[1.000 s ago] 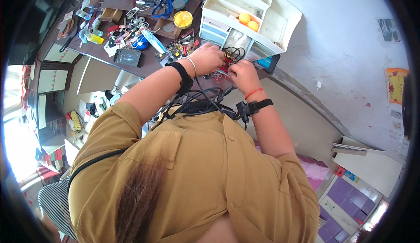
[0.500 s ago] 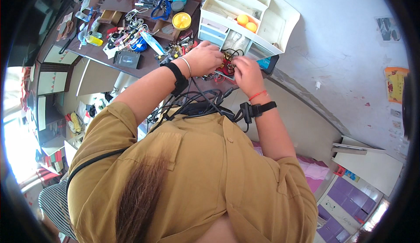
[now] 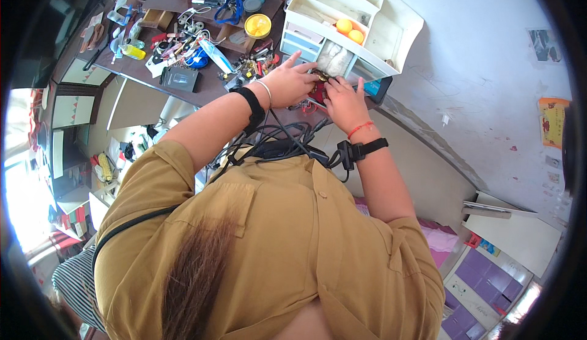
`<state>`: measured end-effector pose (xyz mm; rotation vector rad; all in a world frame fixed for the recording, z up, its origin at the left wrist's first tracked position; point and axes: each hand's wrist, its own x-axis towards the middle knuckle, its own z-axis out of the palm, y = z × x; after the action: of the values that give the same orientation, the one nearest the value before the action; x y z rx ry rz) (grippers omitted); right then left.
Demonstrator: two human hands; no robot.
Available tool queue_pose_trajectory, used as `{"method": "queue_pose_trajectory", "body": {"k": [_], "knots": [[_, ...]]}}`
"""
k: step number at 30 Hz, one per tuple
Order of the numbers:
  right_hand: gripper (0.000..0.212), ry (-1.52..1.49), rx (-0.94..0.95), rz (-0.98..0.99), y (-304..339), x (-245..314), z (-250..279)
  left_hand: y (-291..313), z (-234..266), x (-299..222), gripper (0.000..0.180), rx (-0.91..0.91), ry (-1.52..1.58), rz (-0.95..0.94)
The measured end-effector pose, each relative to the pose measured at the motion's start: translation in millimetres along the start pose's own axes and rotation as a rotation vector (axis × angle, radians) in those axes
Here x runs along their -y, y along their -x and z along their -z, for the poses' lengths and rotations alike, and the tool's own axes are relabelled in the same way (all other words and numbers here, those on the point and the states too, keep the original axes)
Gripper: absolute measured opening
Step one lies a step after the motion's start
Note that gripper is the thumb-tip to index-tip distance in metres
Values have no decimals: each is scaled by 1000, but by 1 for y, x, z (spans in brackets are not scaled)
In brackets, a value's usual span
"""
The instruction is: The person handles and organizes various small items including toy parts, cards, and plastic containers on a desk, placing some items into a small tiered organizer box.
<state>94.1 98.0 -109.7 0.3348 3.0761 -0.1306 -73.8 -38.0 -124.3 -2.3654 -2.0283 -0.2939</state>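
A white desktop organizer (image 3: 400, 37) stands at the far right of the desk, with a small drawer pulled out at its front. Dark and red small items (image 3: 318, 90) fill that drawer, partly covered by my fingers. On its left side, my left hand (image 3: 284, 86) is spread, its fingertips touching the contents. My right hand (image 3: 347, 104) lies over the right side with fingers stretched out, pressing onto the items. Neither hand visibly holds anything. Above the drawer, white cloth-like stuff (image 3: 334, 59) shows in an opening of the organizer.
Two orange balls (image 3: 350, 30) rest in the organizer's top tray. Loose cables, tools and small parts (image 3: 189, 46) crowd the dark desk (image 3: 137, 74) to the left, beside a yellow bowl (image 3: 257, 26). Black cables (image 3: 275, 141) hang at my chest. A wall (image 3: 465, 65) borders the right.
A black cord loop that stood up above the drawer has gone down between my hands. My fingers have spread from a more closed pose and lie over the contents.
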Motion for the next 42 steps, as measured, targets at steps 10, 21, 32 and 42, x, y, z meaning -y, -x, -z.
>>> {"method": "queue_pose_trajectory", "body": {"k": [10, 21, 32, 42], "knots": [[31, -35, 21, 7, 2, 1, -4, 19, 24, 28, 29, -81, 141, 149], [19, -1136, -352, -445, 38, -79, 19, 145, 8, 92, 15, -111, 425, 795], [18, -1254, -405, -783, 103, -88, 2, 187, -112, 96, 17, -37, 467, 1126], [17, -1283, -385, -826, 112, -75, -4, 159, -142, 83, 25, 240, 433, 1213]]}}
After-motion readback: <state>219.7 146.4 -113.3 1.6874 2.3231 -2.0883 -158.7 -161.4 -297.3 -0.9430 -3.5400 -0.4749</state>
